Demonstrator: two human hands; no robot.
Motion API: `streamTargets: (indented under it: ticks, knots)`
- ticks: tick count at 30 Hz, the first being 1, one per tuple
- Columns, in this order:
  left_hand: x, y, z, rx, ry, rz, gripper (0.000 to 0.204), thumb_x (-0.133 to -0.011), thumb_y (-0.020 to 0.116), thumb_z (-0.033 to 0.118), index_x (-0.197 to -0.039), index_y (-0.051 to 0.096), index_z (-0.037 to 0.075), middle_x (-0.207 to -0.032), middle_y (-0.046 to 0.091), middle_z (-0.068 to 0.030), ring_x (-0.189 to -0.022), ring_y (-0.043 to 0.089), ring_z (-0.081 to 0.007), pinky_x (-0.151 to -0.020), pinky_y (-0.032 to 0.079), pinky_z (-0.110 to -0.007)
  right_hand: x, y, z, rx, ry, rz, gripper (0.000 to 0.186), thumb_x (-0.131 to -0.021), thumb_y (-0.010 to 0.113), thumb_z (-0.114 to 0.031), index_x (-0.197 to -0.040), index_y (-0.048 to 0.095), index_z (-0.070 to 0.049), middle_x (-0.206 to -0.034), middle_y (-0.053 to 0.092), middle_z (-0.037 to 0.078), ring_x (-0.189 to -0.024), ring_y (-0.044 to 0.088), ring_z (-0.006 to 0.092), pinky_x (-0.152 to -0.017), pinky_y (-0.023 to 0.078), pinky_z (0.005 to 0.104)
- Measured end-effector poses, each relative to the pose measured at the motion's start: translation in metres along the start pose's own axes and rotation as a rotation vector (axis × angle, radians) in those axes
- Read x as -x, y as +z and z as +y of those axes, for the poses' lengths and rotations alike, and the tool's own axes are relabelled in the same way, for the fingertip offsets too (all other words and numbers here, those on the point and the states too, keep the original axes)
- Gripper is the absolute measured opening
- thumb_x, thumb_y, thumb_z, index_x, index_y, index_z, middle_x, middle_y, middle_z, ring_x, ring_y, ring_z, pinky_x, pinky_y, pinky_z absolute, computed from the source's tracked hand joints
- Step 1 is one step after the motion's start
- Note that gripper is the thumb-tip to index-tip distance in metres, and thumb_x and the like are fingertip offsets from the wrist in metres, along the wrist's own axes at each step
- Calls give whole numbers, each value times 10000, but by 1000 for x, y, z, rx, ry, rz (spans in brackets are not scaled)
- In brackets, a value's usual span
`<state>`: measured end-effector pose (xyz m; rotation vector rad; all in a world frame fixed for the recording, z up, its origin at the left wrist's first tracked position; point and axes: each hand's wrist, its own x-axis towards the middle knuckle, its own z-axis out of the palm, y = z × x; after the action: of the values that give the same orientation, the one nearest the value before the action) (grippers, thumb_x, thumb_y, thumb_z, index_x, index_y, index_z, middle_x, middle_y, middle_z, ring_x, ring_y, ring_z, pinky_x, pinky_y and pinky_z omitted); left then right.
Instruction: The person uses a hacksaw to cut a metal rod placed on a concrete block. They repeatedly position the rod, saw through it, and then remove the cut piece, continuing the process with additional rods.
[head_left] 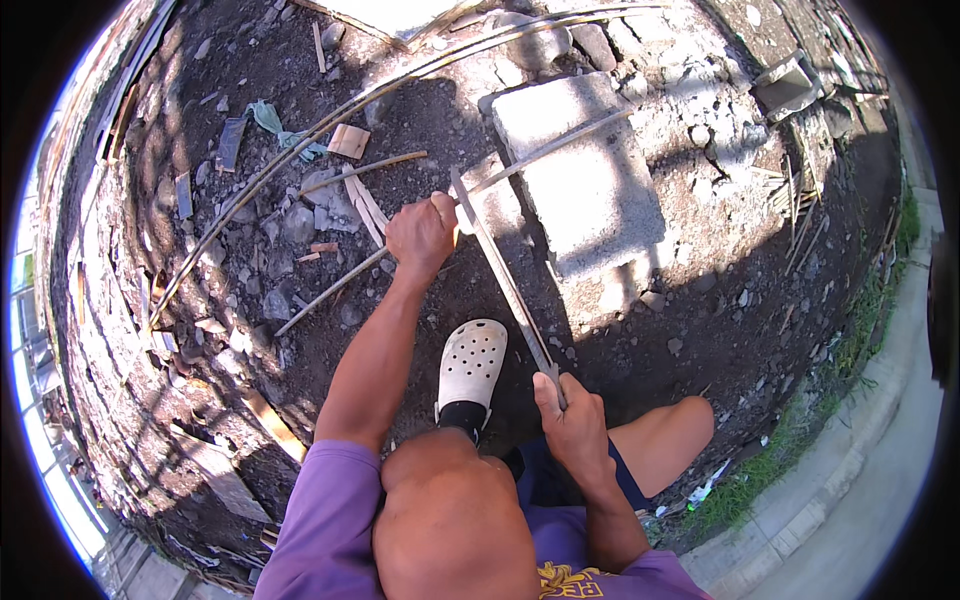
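Note:
My left hand (422, 238) is closed around a thin wooden stick (555, 147). One end of the stick slants up to the right over a concrete block (575, 200); the other runs down to the left over the dirt. In my right hand (577, 425), fingers wrapped round its handle, is a long narrow machete (505, 275). Its blade points up and to the left, and the far part crosses the stick just right of my left fist. Whether the edge touches the stick I cannot tell.
A long bent bamboo strip (310, 135) arches over the stony dirt. Nearby lie a shorter stick (375, 170), a wood scrap (348, 141) and green cloth (272, 122). A hollow block (788, 86) sits far right, and a concrete kerb (800, 530) edges the ground. My white clog (472, 365) stands between my hands.

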<state>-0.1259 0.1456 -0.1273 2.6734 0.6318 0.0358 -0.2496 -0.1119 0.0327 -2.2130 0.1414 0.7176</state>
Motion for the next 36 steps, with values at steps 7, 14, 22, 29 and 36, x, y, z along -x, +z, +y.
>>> streamTargets:
  ticks: [7,14,22,29,36]
  knots:
    - [-5,-16,10,-63,-13,-24,617,-1017,391,380,-733,749,-35,-770,699,-315,-722,706,-512,-744,571,-584,-103,37,-55,-100,-159,60,551,-1042,603,-487,-917,665,46,-732,659,308,-775,673,528,-639,518,571]
    - [3,-5,6,9,-43,-9,579,-1003,428,369,-716,749,-17,-729,692,-295,-679,704,-489,-708,570,-573,18,0,31,5,38,-49,556,-1039,626,-488,-835,607,29,-664,618,283,-696,670,511,-613,497,542]
    - [-4,-12,-1,25,104,-6,507,-1016,441,333,-778,754,13,-749,697,-272,-694,714,-461,-655,560,-559,-69,1,0,-626,-84,-177,578,-1106,527,-479,-698,465,-74,-603,387,-43,-542,359,84,-533,346,300]
    - [-6,-15,-12,129,130,-112,383,-912,614,335,-803,719,-17,-801,724,-232,-769,719,-453,-683,556,-542,-98,38,1,-620,-93,-159,582,-1103,488,-533,-727,505,-89,-585,371,-53,-502,379,69,-502,378,255]
    - [-12,-28,1,222,59,-305,421,-957,536,389,-889,764,41,-901,749,-232,-867,733,-448,-769,591,-521,-107,43,3,-531,-142,-105,577,-1119,483,-483,-772,577,-32,-600,369,-58,-511,386,54,-509,401,261]
